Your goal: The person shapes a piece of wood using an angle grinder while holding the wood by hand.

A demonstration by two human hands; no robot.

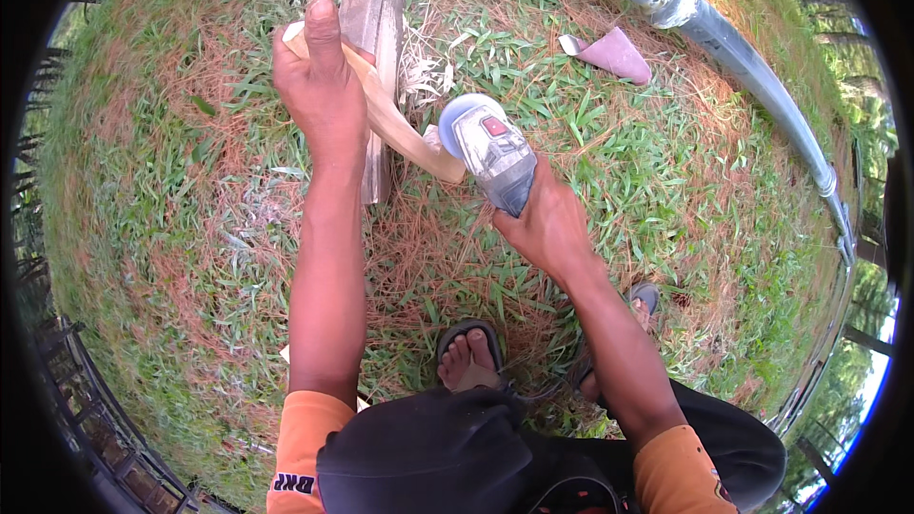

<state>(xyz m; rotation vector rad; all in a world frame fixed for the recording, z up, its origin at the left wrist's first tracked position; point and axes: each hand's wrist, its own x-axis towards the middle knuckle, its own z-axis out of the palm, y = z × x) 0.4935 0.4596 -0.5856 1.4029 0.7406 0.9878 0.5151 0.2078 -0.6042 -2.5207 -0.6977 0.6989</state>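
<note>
A curved strip of pale wood [407, 138] slants across the middle, held near its upper end by my left hand [328, 100], whose fingers wrap around it with the thumb on top. My right hand [550, 228] grips the body of a grey angle grinder [495, 157] with a red mark on its head. The grinder's round disc [459, 119] looks smeared, as if spinning, and sits close to the lower end of the wood; whether it touches cannot be made out. Beneath the strip lies a weathered wooden beam [379, 0].
A thick grey metal pipe [743, 62] curves across the top and down the right side. On the grass to the right lies a curled purplish sheet, probably sandpaper [619, 55]. My sandalled foot [469, 357] is below the work. Pale dust covers grass beside the beam.
</note>
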